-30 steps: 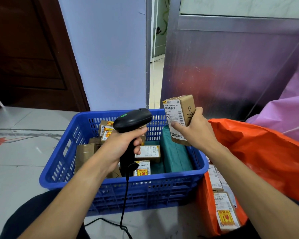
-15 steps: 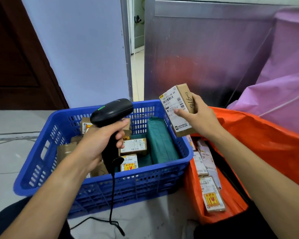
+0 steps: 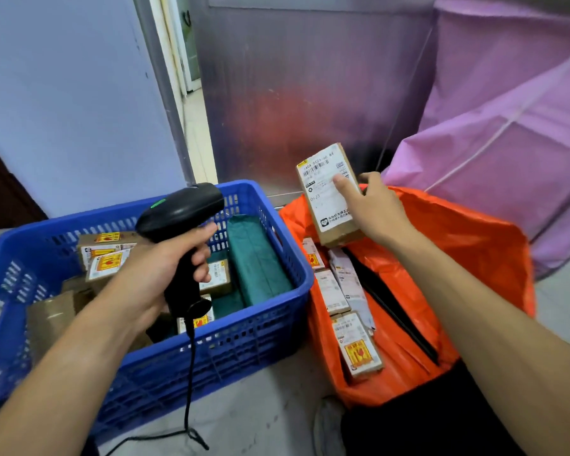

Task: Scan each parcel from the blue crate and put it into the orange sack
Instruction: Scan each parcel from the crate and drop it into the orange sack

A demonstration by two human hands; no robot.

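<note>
So the parcel (image 3: 329, 192), a small brown box with a white barcode label facing the camera, is up in the air, tipped a bit, right over the far-left edge of the orange sack (image 3: 468, 251). The right hand (image 3: 375, 212) has hold of it, thumb pressed flat on the label and fingers curled round the back. Below it, a few more labelled boxes (image 3: 334, 291) lie in a row in the sack's mouth, the nearest one with a yellow and red sticker. The blue crate (image 3: 244, 334) sits touching the sack at its 9 o'clock. Inside the crate there's a long green package (image 3: 257, 258) along the 3 o'clock wall and a jumble of brown boxes (image 3: 107, 261) over at 9 o'clock. The left hand (image 3: 158, 274) is wrapped tight round the handle of a black scanner (image 3: 181, 212) above the crate, nose aimed toward 2 o'clock, small green light on top. Its cable (image 3: 190, 373) drops past the crate's near wall to the floor. Purple sheet (image 3: 494, 126) behind the sack at 1 o'clock.
</note>
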